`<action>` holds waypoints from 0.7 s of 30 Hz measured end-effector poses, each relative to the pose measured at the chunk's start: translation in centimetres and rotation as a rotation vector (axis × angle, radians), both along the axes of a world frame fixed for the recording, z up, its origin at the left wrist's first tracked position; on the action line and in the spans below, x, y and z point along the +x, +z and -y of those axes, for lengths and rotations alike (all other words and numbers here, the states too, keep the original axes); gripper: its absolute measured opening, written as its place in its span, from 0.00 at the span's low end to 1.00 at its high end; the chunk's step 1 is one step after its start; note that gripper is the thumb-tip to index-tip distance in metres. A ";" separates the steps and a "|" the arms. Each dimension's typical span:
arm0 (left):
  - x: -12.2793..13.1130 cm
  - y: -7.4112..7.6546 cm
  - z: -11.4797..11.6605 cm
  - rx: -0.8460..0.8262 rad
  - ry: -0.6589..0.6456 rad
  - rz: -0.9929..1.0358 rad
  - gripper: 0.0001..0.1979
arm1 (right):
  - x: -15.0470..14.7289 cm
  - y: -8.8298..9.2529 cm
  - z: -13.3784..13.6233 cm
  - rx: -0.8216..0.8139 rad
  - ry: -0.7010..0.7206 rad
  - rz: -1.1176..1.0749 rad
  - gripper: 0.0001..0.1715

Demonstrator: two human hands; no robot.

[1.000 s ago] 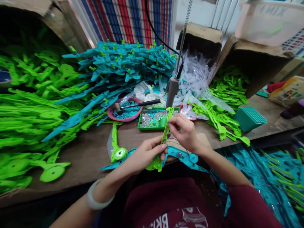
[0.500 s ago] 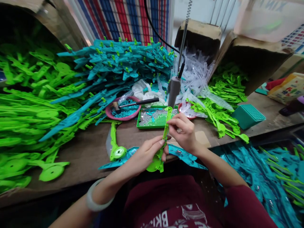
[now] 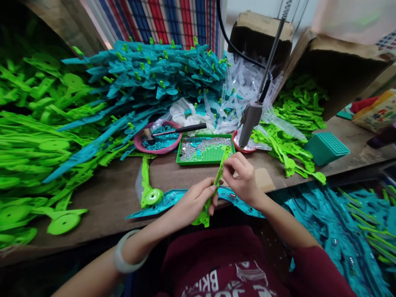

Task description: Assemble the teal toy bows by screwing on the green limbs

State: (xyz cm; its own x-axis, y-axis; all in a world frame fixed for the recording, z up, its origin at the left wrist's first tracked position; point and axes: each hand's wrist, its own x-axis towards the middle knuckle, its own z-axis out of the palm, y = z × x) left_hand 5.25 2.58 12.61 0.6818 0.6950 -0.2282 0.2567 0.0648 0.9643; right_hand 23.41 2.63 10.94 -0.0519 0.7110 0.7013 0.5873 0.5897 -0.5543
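At the bench [image 3: 105, 185] edge, bare leftward: left hand [image 3: 198, 201] around a green part [image 3: 220, 173], right hand [image 3: 243, 176], hold unclear.

I take the worker's left hand [image 3: 194, 200] and right hand [image 3: 243, 175], with a strip [image 3: 220, 170] between them, as the dial's centre. Near twelve on the worktop [image 3: 108, 194] sits a tray [image 3: 201, 162] holding small bits [image 3: 193, 143]; between ten and eleven, a basket [image 3: 156, 151] of loose pieces [image 3: 163, 140], with a hammer [image 3: 187, 128] lying across it and a heap [image 3: 154, 74] behind. One o'clock has a smaller basket [image 3: 246, 151] and a hanging screwdriver [image 3: 250, 120]. A block [image 3: 326, 149] stands at two, right of a pile [image 3: 287, 142] running out of a carton [image 3: 355, 47]. A bent part [image 3: 151, 197] lies at nine; farther out, between nine and ten, spreads a mound [image 3: 37, 128].
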 end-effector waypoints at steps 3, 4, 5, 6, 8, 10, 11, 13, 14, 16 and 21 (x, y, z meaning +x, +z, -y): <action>0.3 -0.3 -0.1 0.055 -0.019 -0.027 0.16 | 0.1 -0.3 0.4 -0.026 -0.049 -0.040 0.09; 0.4 -0.4 -0.2 0.070 -0.027 -0.031 0.16 | 0.1 -0.4 0.5 -0.052 -0.047 -0.057 0.09; 0.6 -0.6 -0.2 0.089 -0.028 -0.039 0.15 | 0.1 -0.4 0.5 -0.074 -0.041 -0.075 0.09; 0.8 -0.7 -0.3 0.108 -0.018 -0.053 0.14 | 0.2 -0.5 0.6 -0.086 -0.033 -0.092 0.09; 1.1 -1.1 -0.5 0.136 0.014 -0.088 0.11 | 0.3 -0.5 0.6 -0.085 -0.013 -0.119 0.09; 1.2 -1.4 -0.7 0.147 0.034 -0.106 0.09 | 0.4 -0.6 0.6 -0.074 0.009 -0.118 0.08; 1.3 -1.5 -0.7 0.148 0.033 -0.104 0.08 | 0.5 -0.7 0.5 -0.073 0.017 -0.104 0.08; 1.3 -1.7 -0.8 0.133 0.014 -0.093 0.07 | 0.6 -0.8 0.5 -0.086 0.023 -0.073 0.08; 1.3 -1.7 -0.8 0.115 0.005 -0.085 0.06 | 0.7 -0.9 0.4 -0.095 0.024 -0.064 0.08; 1.2 -1.6 -0.8 0.072 -0.017 -0.074 0.08 | 0.8 -1.1 0.4 -0.109 0.025 -0.062 0.07; 1.1 -0.6 -1.0 0.031 -0.082 -0.087 0.12 | 1.2 -1.1 0.6 -0.076 0.043 -0.053 0.07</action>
State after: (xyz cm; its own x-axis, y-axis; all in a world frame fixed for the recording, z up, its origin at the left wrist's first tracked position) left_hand 6.31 3.59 12.01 0.7151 0.6455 -0.2683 0.3424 0.0111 0.9395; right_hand 24.62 1.98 9.81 -0.0478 0.7604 0.6477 0.5305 0.5688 -0.6285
